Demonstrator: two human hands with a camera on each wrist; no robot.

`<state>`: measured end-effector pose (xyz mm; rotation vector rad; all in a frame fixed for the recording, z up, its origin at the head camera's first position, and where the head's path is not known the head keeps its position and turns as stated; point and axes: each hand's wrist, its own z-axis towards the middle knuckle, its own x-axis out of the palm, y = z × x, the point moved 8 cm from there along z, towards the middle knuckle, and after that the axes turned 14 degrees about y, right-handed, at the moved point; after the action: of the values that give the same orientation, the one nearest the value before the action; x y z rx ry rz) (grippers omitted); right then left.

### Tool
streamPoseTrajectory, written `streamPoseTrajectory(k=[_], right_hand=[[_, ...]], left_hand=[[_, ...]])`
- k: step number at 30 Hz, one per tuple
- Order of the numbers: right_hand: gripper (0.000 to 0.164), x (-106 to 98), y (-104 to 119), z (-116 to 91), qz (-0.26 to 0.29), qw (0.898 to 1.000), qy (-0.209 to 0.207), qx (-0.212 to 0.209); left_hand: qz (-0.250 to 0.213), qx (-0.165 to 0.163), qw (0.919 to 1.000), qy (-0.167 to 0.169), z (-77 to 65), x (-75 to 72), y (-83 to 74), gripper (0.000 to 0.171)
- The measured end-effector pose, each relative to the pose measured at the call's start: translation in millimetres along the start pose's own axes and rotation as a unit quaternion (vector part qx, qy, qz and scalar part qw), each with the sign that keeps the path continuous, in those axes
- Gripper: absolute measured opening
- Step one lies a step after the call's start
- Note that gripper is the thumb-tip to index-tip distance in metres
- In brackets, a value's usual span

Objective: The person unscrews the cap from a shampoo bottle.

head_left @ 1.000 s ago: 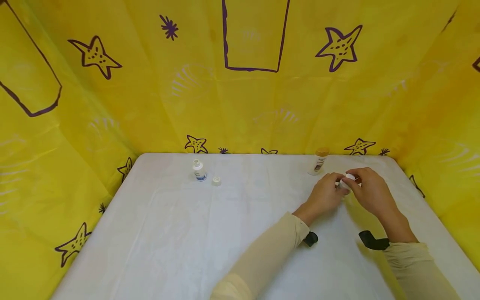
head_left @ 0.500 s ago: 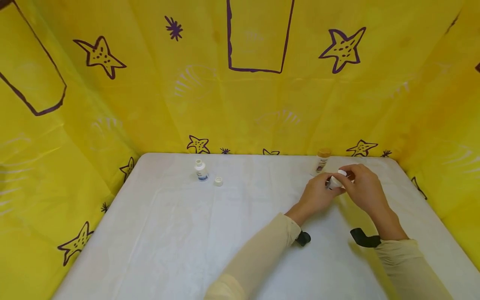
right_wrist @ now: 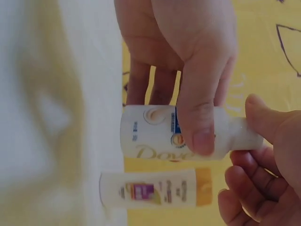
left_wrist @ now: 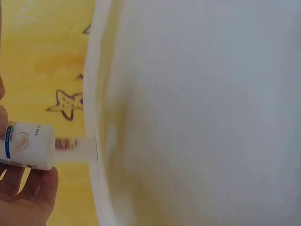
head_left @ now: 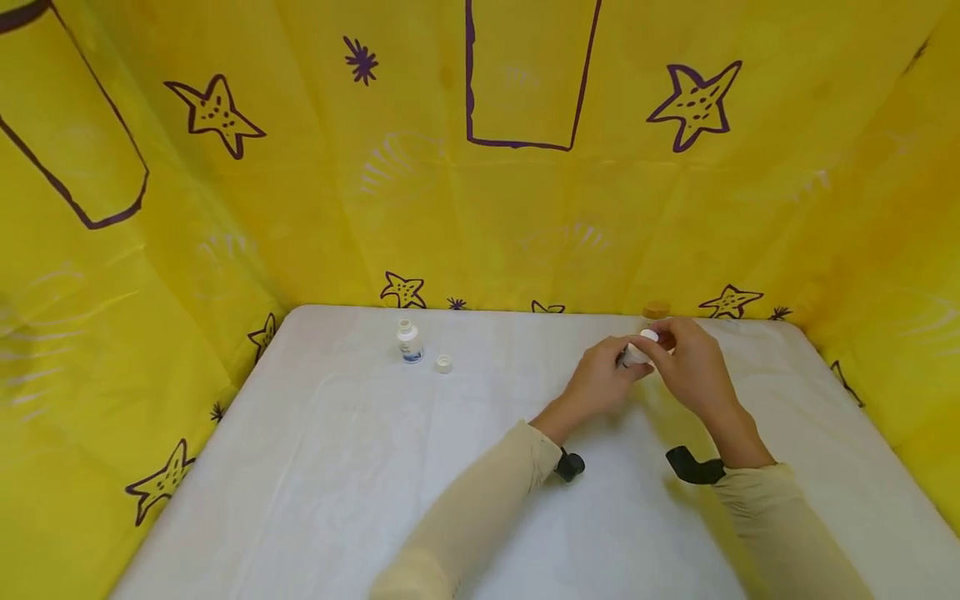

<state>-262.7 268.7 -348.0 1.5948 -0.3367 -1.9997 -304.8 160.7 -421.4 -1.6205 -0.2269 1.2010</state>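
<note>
Left hand [head_left: 603, 372]: you've got it clamped round the body of the white Dove bottle [right_wrist: 150, 132], thumb across the label side, fingers behind. Right hand [head_left: 693, 362]: you pinch the white cap [right_wrist: 247, 136] at the bottle's top, thumb on one side, curled fingers on the other. Cap sits on the neck. Bottle is up off the white table [head_left: 360, 467], over its far right part, tilted in the head view with the cap end toward your right hand. Orange-capped bottle [right_wrist: 148, 188] stands upright just beyond your hands near the far edge; in the head view your right hand hides most of it, orange top showing. Well off to the left, a small white bottle [head_left: 410, 343] stands upright, mouth uncovered, blue on its label; loose white lid [head_left: 443, 363] lies just beside it, on its right. Both your sleeves [head_left: 472, 500] are beige, a dark wrist mount [head_left: 570, 465] at each cuff. Yellow curtain [head_left: 525, 208] with purple-outlined starfish hangs behind and along both sides.
</note>
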Motion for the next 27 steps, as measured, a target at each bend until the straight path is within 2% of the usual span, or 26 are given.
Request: streamPoseTrajectory(k=[4,7,16,23,27], right_hand=[[0.03,14.9,14.5,8.0,0.009,1.0,0.017,-0.023],[0.031,25.5,22.1,12.0,0.018,0.999,0.03,-0.027],[0.035,50.0,44.8,24.7,0.049,0.998,0.023,-0.034],[0.036,60.9,57.2,31.7,0.093,0.994,0.024,-0.056],[0.033,62.5,64.3,33.8,0.12,0.991,0.016,-0.064]], left_hand=[[0.021,0.0,0.9998,0.001,-12.0,-20.0,12.0,0.035],[0.028,-0.01,0.9996,0.0,-20.2,-29.4,20.5,0.033],[0.002,-0.018,0.9997,-0.016,-41.8,-53.8,38.8,0.033],[-0.025,-0.019,0.9995,-0.006,-54.6,-74.6,43.1,0.04],[-0.023,-0.009,0.9997,0.005,-62.8,-86.1,41.6,0.04]])
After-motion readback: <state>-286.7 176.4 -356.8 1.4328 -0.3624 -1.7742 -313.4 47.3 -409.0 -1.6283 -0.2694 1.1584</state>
